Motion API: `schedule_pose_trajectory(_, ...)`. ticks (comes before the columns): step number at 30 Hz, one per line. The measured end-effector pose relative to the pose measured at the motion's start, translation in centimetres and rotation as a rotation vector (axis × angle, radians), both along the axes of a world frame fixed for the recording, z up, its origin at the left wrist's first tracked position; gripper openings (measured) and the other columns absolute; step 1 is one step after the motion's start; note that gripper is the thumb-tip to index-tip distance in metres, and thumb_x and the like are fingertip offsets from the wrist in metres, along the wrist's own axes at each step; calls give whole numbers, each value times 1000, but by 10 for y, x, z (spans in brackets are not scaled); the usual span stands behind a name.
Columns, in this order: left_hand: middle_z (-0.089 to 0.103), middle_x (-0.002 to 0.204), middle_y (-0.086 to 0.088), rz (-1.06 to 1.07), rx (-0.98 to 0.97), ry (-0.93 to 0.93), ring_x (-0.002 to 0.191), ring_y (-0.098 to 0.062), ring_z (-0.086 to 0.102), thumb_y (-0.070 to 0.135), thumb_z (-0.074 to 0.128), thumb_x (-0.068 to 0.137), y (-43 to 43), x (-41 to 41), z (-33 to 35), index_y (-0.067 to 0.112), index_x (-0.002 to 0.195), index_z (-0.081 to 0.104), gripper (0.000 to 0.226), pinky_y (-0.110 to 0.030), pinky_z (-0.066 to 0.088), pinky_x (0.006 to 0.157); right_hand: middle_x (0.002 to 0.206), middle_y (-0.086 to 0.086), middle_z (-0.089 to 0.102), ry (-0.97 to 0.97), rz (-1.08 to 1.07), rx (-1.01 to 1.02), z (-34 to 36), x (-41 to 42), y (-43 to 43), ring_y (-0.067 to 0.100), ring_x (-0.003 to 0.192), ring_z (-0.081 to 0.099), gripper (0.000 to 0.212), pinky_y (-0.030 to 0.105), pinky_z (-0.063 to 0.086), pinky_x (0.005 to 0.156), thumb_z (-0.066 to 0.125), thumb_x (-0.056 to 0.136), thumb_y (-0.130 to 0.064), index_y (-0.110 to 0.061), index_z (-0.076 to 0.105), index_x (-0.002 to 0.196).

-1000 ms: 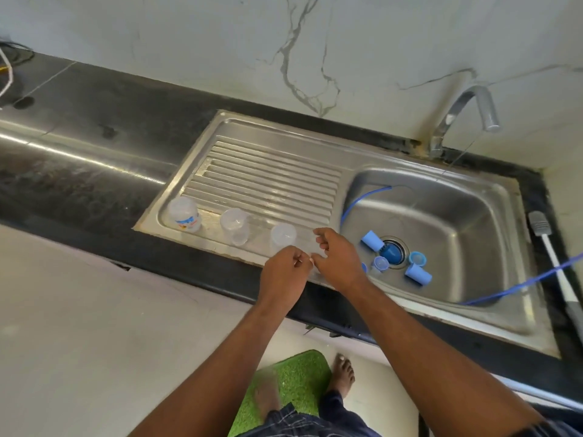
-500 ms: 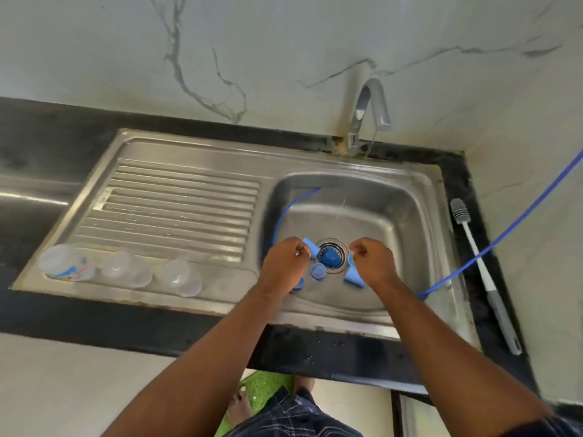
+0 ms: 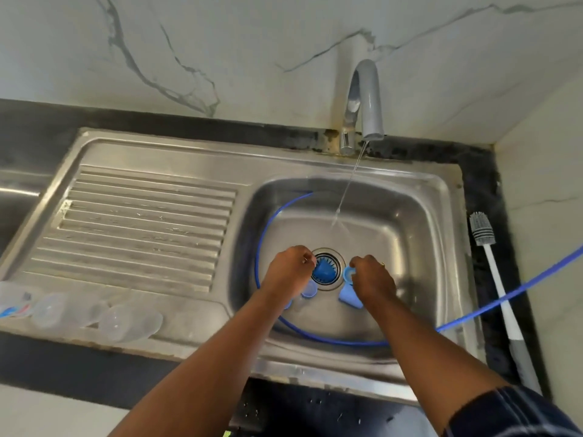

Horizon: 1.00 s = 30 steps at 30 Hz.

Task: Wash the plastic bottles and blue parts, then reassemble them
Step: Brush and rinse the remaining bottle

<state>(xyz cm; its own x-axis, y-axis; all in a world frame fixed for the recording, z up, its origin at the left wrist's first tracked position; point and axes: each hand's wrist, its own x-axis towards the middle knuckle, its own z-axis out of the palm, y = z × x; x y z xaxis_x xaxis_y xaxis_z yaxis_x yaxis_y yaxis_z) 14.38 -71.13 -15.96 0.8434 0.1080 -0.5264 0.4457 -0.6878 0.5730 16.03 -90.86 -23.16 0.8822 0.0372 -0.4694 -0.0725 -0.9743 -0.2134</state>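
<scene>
Three clear plastic bottles lie on the drainboard's front edge: a labelled bottle, a second bottle and a third bottle. In the sink basin, both hands are down at the drain. My left hand has its fingers curled around what looks like a blue tube over the drain. A pale blue cap lies just under that hand. My right hand pinches a blue ring cap. A second blue tube lies partly under it.
The tap runs a thin stream into the basin's back. A blue hose comes in from the right and loops around the basin floor. A grey bottle brush lies on the black counter to the right of the sink.
Both hands left the drainboard bottles, reached into the basin and took hold of blue parts by the drain. The view swung right and closer to the sink.
</scene>
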Motion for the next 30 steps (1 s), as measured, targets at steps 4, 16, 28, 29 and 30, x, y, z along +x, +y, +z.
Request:
schedule_pose_trajectory(4,73,89,-1,0,-27,13,81,-23,69,24,53,93,1,7,-10,21,92,70,17,-41,56,80,114,5,60,5,38,-38,-8,8,-2,28,102,59,30,31,46,75,51,89,-6,-19,67,110)
schedule_pose_trajectory(16,72,82,-8,-38,-154,87,83,-29,69,21,51,87,-14,31,-19,12,89,70,21,-43,56,76,90,3,64,-65,-259,111,9,15,-15,28,80,59,14,35,47,68,52,98,-28,-20,57,88)
schedule_pose_trajectory(28,72,95,-20,-86,-200,116,87,-33,68,17,54,89,-27,30,-44,-1,95,69,24,-48,54,78,87,1,68,-9,-289,133,7,7,-17,24,77,61,15,35,52,69,60,97,-32,-21,58,88)
schedule_pose_trajectory(29,72,95,-20,-79,-209,119,88,-33,69,17,55,89,-26,30,-45,-1,95,69,24,-48,54,78,87,0,68,-18,-285,139,7,6,-17,23,78,62,15,36,55,71,61,96,-33,-21,58,87)
schedule_pose_trajectory(30,72,92,-19,-75,-220,123,86,-32,68,18,54,90,-24,29,-45,-1,95,69,24,-46,54,75,86,0,69,-38,-287,148,8,4,-18,22,78,62,15,37,55,71,62,96,-33,-22,58,87)
